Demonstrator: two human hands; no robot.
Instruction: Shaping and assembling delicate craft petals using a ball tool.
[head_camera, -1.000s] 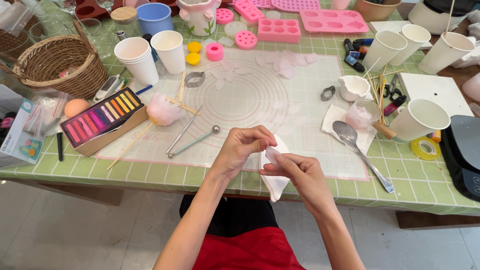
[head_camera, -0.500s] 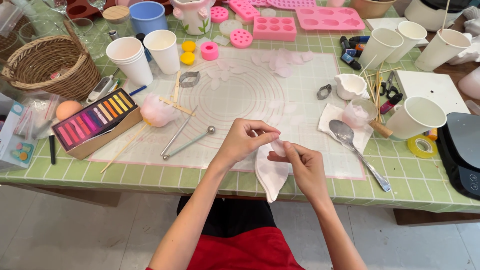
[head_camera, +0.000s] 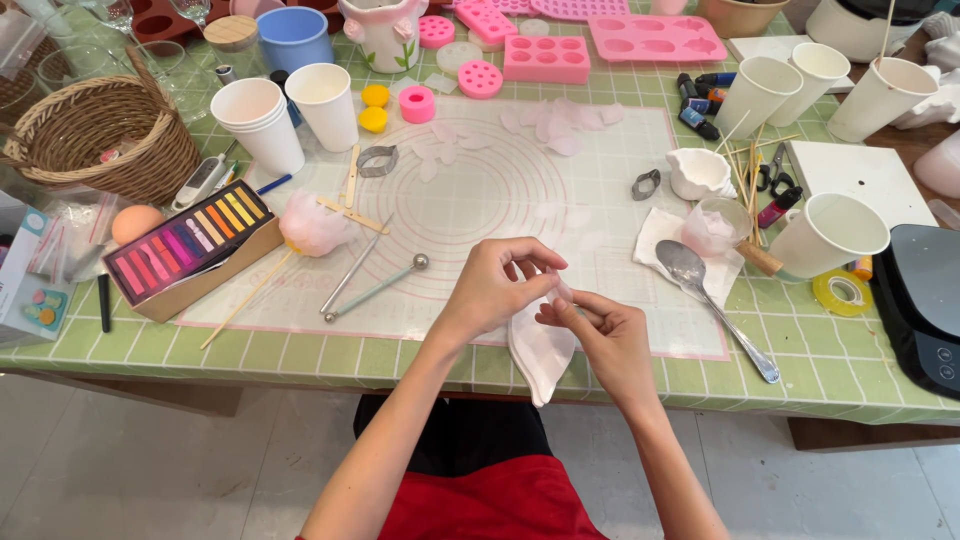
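Note:
My left hand (head_camera: 492, 285) and my right hand (head_camera: 606, 336) meet over the near edge of the translucent work mat (head_camera: 470, 190). Together they pinch a small thin pale petal piece at their fingertips. A white tissue (head_camera: 540, 352) hangs from my right hand below the fingers. Just left of my left hand lie a ball-tipped metal tool (head_camera: 378, 288) and a thin metal rod (head_camera: 350, 272). Several pale pink petals (head_camera: 560, 120) lie at the far side of the mat.
A box of coloured pastel sticks (head_camera: 188, 245) and a pink flower on a stick (head_camera: 312, 228) sit at left, beside a wicker basket (head_camera: 95, 145). Paper cups (head_camera: 255, 115), pink moulds (head_camera: 545, 58), a metal spoon (head_camera: 700, 290), a tape roll (head_camera: 842, 291) and a black scale (head_camera: 920, 305) surround the mat.
Both hands have shifted slightly right and come closer together. The tissue now hangs lower from my right hand, and my fingertips work the small petal piece.

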